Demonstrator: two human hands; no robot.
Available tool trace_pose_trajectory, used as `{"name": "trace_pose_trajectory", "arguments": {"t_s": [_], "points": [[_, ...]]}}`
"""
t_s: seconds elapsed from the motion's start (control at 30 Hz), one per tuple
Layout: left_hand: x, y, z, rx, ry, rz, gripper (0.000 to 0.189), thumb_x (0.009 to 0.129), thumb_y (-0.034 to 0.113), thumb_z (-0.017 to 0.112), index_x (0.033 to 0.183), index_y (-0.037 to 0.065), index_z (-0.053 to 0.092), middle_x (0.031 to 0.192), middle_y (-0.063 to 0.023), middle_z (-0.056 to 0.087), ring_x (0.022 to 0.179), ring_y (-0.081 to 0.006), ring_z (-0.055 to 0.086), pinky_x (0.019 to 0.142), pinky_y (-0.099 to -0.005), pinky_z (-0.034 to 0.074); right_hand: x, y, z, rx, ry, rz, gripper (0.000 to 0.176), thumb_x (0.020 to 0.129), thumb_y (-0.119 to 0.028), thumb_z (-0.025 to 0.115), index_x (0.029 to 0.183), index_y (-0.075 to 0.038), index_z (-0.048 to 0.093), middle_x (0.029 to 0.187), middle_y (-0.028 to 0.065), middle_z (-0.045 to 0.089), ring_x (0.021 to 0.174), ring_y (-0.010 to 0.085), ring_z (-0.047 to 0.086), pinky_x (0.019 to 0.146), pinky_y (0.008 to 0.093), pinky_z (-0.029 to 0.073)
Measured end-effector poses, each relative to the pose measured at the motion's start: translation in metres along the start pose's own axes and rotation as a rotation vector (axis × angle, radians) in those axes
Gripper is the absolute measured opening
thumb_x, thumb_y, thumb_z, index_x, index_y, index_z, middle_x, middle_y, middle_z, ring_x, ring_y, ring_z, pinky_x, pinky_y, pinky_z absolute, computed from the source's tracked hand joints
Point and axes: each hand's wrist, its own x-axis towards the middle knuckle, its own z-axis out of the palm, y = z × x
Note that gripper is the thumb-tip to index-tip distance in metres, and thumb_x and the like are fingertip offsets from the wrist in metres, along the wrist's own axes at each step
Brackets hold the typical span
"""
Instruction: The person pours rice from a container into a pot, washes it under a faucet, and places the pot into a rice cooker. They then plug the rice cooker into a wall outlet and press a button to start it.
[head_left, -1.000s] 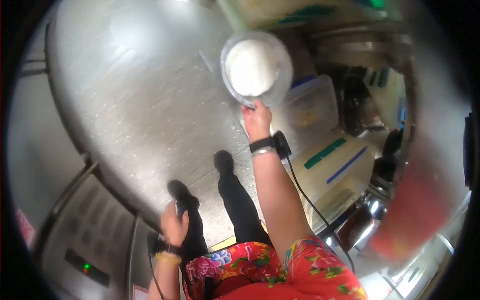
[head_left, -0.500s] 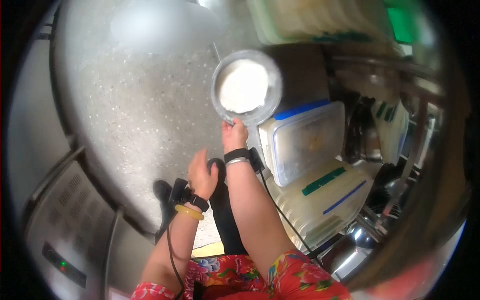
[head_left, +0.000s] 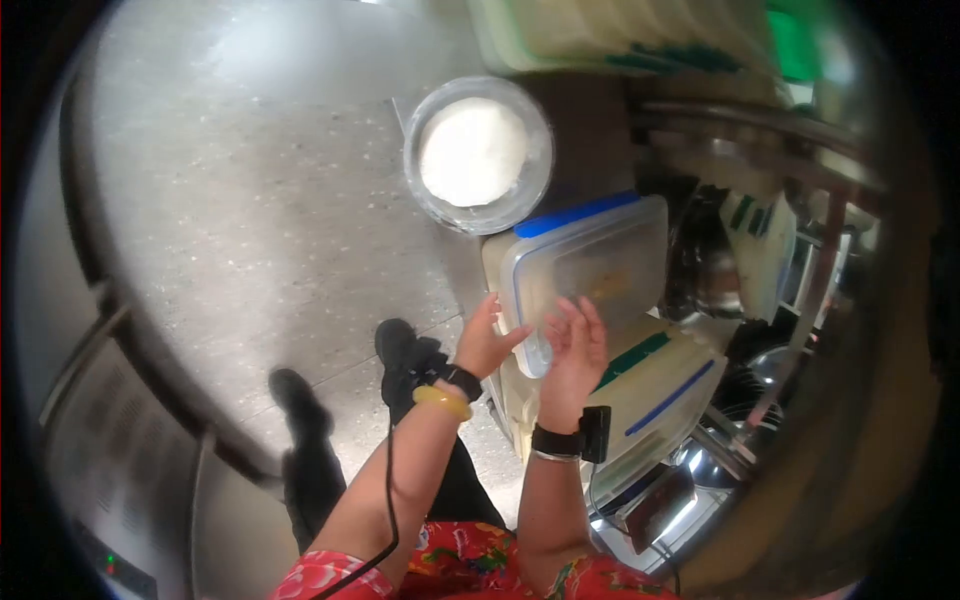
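Note:
My left hand [head_left: 486, 346], with a yellow bangle at its wrist, has its fingers apart at the near left edge of a clear plastic storage box [head_left: 610, 250] with a blue clip. Beside it, my right hand [head_left: 573, 355] overlaps the front of that box, palm turned up and fingers loosely spread, with nothing in them. Beyond both hands stands a round bowl [head_left: 541, 165] holding a white, dough-like mass [head_left: 473, 152]. Under the clear box is another storage box [head_left: 660, 385] with green and blue clips.
At the top, a row of large plastic containers [head_left: 600, 35] stands past the bowl. Shelving on the right holds metal pots [head_left: 705, 265] and more lidded boxes [head_left: 765, 225]. A steel appliance [head_left: 120, 450] lines the left side. My feet stand on the speckled floor [head_left: 240, 240].
My right hand has let go of the bowl's rim and moved back and right to the storage box. My left hand has moved right, to the box's edge.

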Motion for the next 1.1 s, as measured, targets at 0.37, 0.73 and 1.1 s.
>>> {"name": "trace_pose_trajectory", "arguments": {"t_s": [0.37,0.73,1.1], "points": [[-0.013,0.032,-0.019,0.073,0.121,-0.287,0.049,0.063,0.030,0.074,0.091,0.001,0.045,0.081,-0.0207,0.059,0.078,-0.0377,0.058,0.066,-0.0413,0.046,0.098,0.041,-0.098,-0.787,0.198,-0.485,0.044,0.086,-0.019,0.050,0.120,0.006,0.039,0.121,0.0225,0.045,0.111,0.0335,0.043,0.095,0.0374,0.032],[-0.094,-0.008,-0.167,-0.282,0.094,-0.282,0.037,0.069,0.013,0.070,0.097,0.000,0.051,0.086,-0.0117,0.061,0.080,-0.0155,0.059,0.071,-0.0292,0.047,0.149,0.099,-0.091,-0.654,-0.272,0.169,0.070,0.088,-0.055,0.029,0.128,0.002,0.035,0.132,0.0161,0.036,0.119,0.0256,0.037,0.098,0.0324,0.027],[-0.312,0.085,-0.269,0.048,0.471,-0.220,0.043,0.067,0.028,0.073,0.092,0.000,0.052,0.080,-0.0160,0.061,0.073,-0.0235,0.060,0.067,-0.0323,0.047,-0.053,0.025,-0.019,-0.316,-0.393,0.133,0.061,0.089,-0.048,0.039,0.116,0.006,0.048,0.115,0.0107,0.052,0.102,0.0203,0.050,0.090,0.0296,0.036]]}}
